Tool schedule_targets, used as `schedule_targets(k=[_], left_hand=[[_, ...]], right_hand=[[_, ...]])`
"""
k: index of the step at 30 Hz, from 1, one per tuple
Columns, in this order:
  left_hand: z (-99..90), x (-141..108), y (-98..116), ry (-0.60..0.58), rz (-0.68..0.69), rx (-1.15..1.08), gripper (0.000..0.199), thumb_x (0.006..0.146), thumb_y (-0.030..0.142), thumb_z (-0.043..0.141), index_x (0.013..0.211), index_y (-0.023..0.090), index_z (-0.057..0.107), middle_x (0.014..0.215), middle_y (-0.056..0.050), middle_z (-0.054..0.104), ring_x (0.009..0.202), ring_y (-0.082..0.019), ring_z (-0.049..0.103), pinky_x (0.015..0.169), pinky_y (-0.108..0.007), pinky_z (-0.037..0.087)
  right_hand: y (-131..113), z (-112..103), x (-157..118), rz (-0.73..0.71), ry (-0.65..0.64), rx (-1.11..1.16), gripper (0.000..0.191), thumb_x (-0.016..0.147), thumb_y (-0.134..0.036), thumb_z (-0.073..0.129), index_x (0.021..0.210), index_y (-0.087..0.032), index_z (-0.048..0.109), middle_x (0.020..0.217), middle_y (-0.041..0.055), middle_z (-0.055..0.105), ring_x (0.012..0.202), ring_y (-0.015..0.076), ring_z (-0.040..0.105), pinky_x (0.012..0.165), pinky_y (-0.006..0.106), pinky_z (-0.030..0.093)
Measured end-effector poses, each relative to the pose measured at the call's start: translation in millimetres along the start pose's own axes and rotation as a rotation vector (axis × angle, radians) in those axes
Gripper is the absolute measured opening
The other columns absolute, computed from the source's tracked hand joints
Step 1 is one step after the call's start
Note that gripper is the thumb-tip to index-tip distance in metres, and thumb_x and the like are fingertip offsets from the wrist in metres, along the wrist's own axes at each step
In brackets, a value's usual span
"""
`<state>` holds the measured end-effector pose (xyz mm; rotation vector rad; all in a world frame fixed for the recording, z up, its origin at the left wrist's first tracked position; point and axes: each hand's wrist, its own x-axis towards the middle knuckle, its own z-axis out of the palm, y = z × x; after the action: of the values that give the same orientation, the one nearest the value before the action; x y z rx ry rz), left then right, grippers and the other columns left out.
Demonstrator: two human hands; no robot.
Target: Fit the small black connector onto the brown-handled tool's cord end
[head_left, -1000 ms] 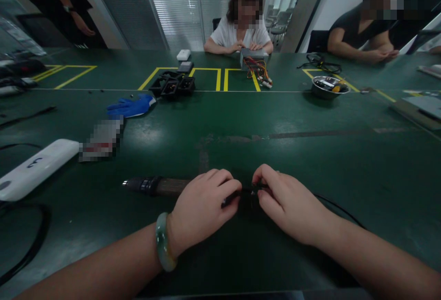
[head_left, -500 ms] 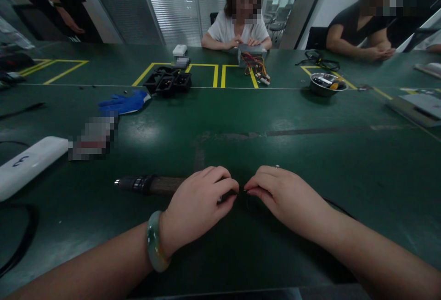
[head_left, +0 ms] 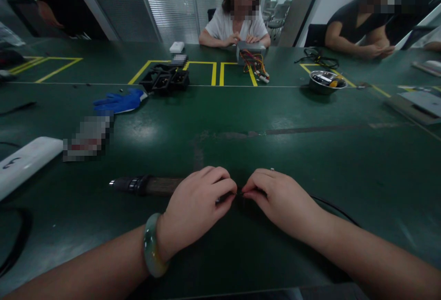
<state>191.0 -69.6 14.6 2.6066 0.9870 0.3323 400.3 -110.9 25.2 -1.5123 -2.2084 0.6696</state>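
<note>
My left hand (head_left: 200,196), with a green bangle at the wrist, is closed in a pinch. My right hand (head_left: 277,194), wearing a ring, pinches opposite it, the fingertips a small gap apart. A thin dark wire (head_left: 239,193) shows between the two pinches; its ends are hidden by my fingers. From behind my right wrist a black cable (head_left: 336,208) runs out to the right. Left of my left hand lies a dark tool (head_left: 160,186) with a brown body and a silver tip, its right end covered by that hand.
On the green table (head_left: 220,111) lie a blue glove (head_left: 119,101), a white case (head_left: 29,164) and black plastic parts (head_left: 165,79). A metal bowl (head_left: 325,86) stands at the far right. Across the table, a person touches a grey box with coloured wires (head_left: 250,53); another person sits at right.
My fingertips stay pinched close together, with slight shifts. The whole view has moved a little, so the table items appear slightly further left. More of the cable shows behind my right wrist.
</note>
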Motion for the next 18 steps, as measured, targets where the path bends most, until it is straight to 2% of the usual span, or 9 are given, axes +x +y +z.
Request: schedule_targets(k=[9, 18], left_hand=[[-2.3, 1.9, 1.3, 0.026, 0.0, -0.005, 0.006, 0.088, 0.024, 0.055, 0.091, 0.024, 0.061, 0.1, 0.001, 0.06, 0.091, -0.016, 0.052, 0.079, -0.032, 0.043], [0.3, 0.5, 1.0, 0.023, -0.009, -0.015, 0.004, 0.087, 0.024, 0.057, 0.09, 0.023, 0.06, 0.096, 0.001, 0.06, 0.09, -0.017, 0.051, 0.08, -0.032, 0.043]], right_hand=[[-0.7, 4.9, -0.4, 0.035, 0.075, 0.041, 0.013, 0.087, -0.009, 0.066, 0.087, -0.022, 0.067, 0.087, -0.0033, 0.059, 0.083, 0.0125, 0.055, 0.077, 0.026, 0.04], [-4.7, 6.8, 2.5, 0.088, 0.073, 0.039, 0.012, 0.086, -0.011, 0.067, 0.084, -0.023, 0.068, 0.083, -0.0034, 0.059, 0.08, 0.0128, 0.055, 0.075, 0.027, 0.04]])
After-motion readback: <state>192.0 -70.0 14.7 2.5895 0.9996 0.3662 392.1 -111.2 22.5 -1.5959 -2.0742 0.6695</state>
